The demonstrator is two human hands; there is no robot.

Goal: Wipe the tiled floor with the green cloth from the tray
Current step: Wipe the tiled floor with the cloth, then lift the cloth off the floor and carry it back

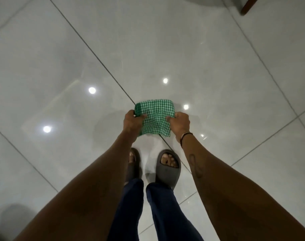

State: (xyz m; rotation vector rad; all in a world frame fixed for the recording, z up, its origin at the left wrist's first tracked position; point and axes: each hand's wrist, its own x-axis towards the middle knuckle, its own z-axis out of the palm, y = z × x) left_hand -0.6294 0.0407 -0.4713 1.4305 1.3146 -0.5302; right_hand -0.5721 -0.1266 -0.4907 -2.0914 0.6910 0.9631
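A green and white checked cloth, folded to a small square, hangs in the air above the glossy pale tiled floor. My left hand pinches its left edge and my right hand pinches its right edge, both arms stretched down in front of me. The cloth is held a little forward of my feet and does not touch the floor. No tray is in view.
My feet in dark grey slides stand just below the cloth, with dark blue trousers above them. A dark wooden furniture leg stands at the top right. Dark grout lines cross the tiles, and ceiling lights reflect as bright spots.
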